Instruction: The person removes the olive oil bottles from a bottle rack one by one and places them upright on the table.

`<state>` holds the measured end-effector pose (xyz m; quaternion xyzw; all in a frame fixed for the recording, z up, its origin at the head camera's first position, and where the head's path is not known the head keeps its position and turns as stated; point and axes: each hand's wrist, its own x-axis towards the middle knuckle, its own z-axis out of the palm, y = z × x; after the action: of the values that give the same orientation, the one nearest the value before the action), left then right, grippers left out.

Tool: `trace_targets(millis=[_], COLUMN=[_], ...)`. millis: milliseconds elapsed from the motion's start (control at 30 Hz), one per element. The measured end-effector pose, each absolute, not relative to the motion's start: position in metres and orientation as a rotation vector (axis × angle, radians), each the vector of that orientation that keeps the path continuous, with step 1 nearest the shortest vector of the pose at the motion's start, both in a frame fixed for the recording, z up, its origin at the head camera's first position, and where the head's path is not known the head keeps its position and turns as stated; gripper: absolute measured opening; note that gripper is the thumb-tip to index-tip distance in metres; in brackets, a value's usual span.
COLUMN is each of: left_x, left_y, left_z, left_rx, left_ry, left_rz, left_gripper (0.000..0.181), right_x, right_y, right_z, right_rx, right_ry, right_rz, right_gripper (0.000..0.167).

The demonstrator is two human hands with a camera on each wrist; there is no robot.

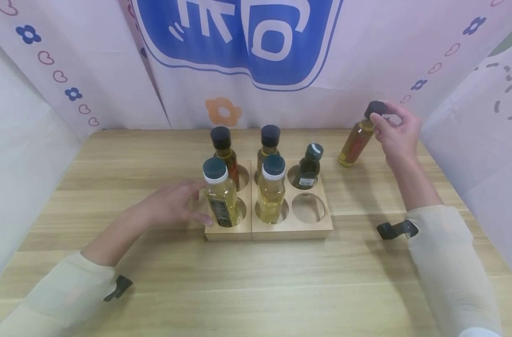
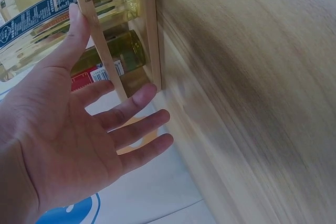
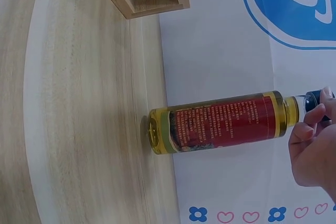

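Clock positions taken from the centre of one wooden rack (image 1: 291,234), head view; two butted sections, six round holes in all. Bottles in total: six, five standing in the rack and one in hand.

At 2 o'clock, well outside the rack: one right hand (image 1: 396,135), thumb and fingers pinching the one black cap (image 1: 375,108) of a red-labelled bottle (image 1: 357,142) of yellow oil. Bottle tilted, cap toward 1 o'clock, base toward 7; contact of base with wood-grained table (image 1: 281,281) impossible to tell.

At 9 o'clock: one left hand (image 1: 175,203), grasping nothing, one thumb and four fingers extended and spread about the rack's end, near one green-capped pale bottle (image 1: 222,199) at 8 o'clock. Thumb-tip contact with rack or bottle: likewise impossible to tell.

In other holes: one black-capped bottle (image 1: 232,168) at 10 o'clock, a second black-capped bottle (image 1: 270,135) at 12, one small dark bottle (image 1: 308,168) between 1 and 2, and a second green-capped bottle (image 1: 271,196) at 6. At 4 o'clock: one hole (image 1: 308,208), full rim in view.

Farther out: one left sleeve (image 1: 66,288) at 8 o'clock, one right sleeve (image 1: 445,262) between 3 and 4. Toward 12, on white cloth (image 1: 112,103): one blue emblem (image 1: 277,75); toward 11, one orange flower (image 1: 213,112).
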<state>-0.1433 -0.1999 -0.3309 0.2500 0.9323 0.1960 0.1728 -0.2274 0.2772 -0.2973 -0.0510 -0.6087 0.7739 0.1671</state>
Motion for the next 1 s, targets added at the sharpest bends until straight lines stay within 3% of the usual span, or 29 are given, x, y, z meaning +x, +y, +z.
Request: trace_targets(millis=[1000], left_x=[-0.143], left_y=[-0.2], left_z=[-0.333], left_rx=[0.655], left_ry=[2.638], left_rz=[0.549], left_gripper=[0.101], right_x=[-0.243], right_y=[0.28], right_z=[-0.302], right_rx=[-0.293], right_ry=[-1.79], right_rz=[2.172], right_gripper=[0.044])
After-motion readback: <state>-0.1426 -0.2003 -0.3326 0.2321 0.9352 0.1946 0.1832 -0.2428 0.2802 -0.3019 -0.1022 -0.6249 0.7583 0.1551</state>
